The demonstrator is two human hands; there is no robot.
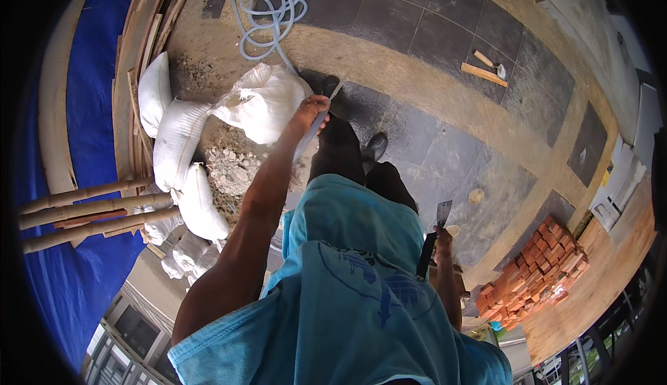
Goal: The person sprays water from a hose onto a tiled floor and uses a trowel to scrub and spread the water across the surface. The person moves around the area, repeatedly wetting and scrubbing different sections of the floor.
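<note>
My left hand (312, 114) is raised in front of my left leg, its fingers closed around a thin flat greyish strip (311, 132). The strip's lower end runs down beside my forearm, and its upper end points past my knee. Low at my right side, my right hand (443, 241) grips a putty knife or scraper (444, 213) with its metal blade turned away from me. A dark, flat, long object (426, 256) lies close by that hand; whether the hand holds it too cannot be told.
White filled sacks (180, 142) and rubble (234, 171) lie at left, with bamboo poles (94, 210) behind. A coiled hose (279, 20) lies ahead on the tiles. Stacked red bricks (539, 267) stand at right. A wooden strip (483, 74) and a small tool lie farther off.
</note>
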